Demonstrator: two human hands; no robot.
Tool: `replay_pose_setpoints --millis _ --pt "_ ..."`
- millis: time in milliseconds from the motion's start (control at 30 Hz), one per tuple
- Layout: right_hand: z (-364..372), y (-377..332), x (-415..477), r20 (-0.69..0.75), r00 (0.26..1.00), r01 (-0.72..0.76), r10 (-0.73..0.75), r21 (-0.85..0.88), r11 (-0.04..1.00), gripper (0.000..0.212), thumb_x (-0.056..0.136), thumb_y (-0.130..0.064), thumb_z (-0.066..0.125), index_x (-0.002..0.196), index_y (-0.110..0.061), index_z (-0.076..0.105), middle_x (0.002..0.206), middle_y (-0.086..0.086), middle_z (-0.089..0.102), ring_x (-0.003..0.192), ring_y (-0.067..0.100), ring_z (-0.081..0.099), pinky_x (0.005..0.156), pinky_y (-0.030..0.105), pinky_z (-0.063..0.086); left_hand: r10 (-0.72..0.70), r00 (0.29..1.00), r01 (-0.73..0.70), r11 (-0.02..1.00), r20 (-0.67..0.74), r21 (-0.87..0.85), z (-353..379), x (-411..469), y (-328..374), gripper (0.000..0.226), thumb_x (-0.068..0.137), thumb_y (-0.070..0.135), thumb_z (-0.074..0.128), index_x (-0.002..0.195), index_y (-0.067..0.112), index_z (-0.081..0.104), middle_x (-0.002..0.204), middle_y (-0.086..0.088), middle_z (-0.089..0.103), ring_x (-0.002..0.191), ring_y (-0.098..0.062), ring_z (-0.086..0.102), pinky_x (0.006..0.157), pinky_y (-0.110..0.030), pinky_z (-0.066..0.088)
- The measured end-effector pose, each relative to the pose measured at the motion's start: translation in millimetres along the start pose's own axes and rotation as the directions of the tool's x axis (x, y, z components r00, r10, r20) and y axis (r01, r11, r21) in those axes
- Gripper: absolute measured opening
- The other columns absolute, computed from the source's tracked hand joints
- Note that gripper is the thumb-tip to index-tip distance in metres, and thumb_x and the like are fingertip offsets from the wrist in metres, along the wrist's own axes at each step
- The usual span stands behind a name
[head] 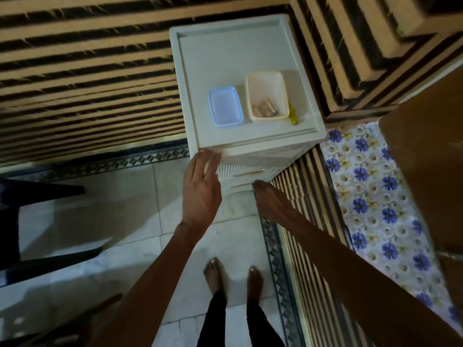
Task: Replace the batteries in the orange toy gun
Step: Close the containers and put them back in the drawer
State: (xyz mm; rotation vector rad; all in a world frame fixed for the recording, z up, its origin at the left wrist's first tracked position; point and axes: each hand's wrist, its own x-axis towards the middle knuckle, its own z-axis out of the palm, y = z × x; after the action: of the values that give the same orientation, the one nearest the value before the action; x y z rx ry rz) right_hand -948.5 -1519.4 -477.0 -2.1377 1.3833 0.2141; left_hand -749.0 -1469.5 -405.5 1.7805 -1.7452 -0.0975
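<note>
No orange toy gun shows in this view. A white plastic drawer cabinet stands in the corner. On its top sit a cream tub holding several batteries, an empty blue tub and a yellow screwdriver. My left hand is open, its straight fingers touching the cabinet's front top edge at the left corner. My right hand reaches lower, to a drawer front. Its fingertips meet the drawer, and whether they grip it is hidden.
Striped woven walls enclose the cabinet at the back and right. A floral mat lies to the right beside a brown wooden panel. A dark chair stands at the left. My bare feet are on the pale tiled floor.
</note>
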Motion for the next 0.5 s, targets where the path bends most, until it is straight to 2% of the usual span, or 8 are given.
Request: replay_pose_setpoints --millis 67,167,267,333,400,500 --pt "13 6 16 0.046 0.998 -0.049 0.053 -0.073 0.996 0.059 0.096 -0.007 0.047 0.152 -0.005 0.029 0.16 0.012 0.023 0.145 0.033 0.028 0.115 0.042 0.029 0.005 0.998 -0.002 0.999 -0.066 0.039 12 -3 -3 0.051 0.084 -0.01 0.058 0.134 0.003 0.057 0.138 -0.016 0.055 0.133 -0.032 0.046 0.119 -0.038 0.029" --pt "42 22 41 -0.008 0.999 0.049 -0.051 -0.211 0.976 0.072 0.091 -0.002 0.051 0.155 -0.006 0.019 0.163 0.012 0.015 0.149 0.031 0.021 0.118 0.044 0.027 0.011 0.983 0.002 0.998 -0.181 0.071 28 -6 -5 0.051 0.081 -0.013 0.057 0.129 0.001 0.061 0.133 -0.017 0.058 0.13 -0.033 0.048 0.118 -0.038 0.03" --pt "59 32 52 -0.029 0.995 0.083 -0.095 -0.281 0.956 0.08 0.081 -0.002 0.062 0.153 -0.003 0.027 0.161 0.014 0.023 0.148 0.032 0.023 0.115 0.048 0.031 0.021 0.969 0.0 0.997 -0.245 0.083 35 -6 -4 0.047 0.082 -0.012 0.056 0.127 0.0 0.062 0.131 -0.018 0.06 0.129 -0.032 0.049 0.116 -0.042 0.035" --pt "61 32 49 -0.058 0.992 0.087 -0.113 -0.341 0.936 0.08 0.073 -0.005 0.071 0.146 -0.004 0.038 0.152 0.013 0.036 0.141 0.033 0.035 0.11 0.047 0.038 0.003 0.967 0.016 0.997 -0.253 0.072 37 -8 -2 0.05 0.08 -0.014 0.052 0.127 0.0 0.062 0.131 -0.017 0.06 0.13 -0.031 0.047 0.117 -0.041 0.034" --pt "62 30 41 -0.11 0.984 0.089 -0.142 -0.386 0.918 0.074 0.066 -0.007 0.076 0.134 -0.006 0.048 0.138 0.013 0.048 0.128 0.033 0.048 0.1 0.045 0.047 -0.024 0.969 0.04 0.997 -0.244 0.059 36 -6 0 0.057 0.073 -0.016 0.049 0.126 0.0 0.062 0.13 -0.017 0.06 0.13 -0.031 0.047 0.117 -0.04 0.034" --pt "59 25 7 -0.113 0.982 0.097 -0.154 -0.401 0.911 0.059 0.063 -0.008 0.078 0.118 -0.009 0.054 0.12 0.012 0.055 0.11 0.031 0.056 0.089 0.043 0.052 -0.064 0.981 0.077 0.995 -0.182 0.066 25 -6 10 0.058 0.074 -0.011 0.046 0.128 0.002 0.062 0.132 -0.015 0.059 0.13 -0.031 0.047 0.114 -0.042 0.037"
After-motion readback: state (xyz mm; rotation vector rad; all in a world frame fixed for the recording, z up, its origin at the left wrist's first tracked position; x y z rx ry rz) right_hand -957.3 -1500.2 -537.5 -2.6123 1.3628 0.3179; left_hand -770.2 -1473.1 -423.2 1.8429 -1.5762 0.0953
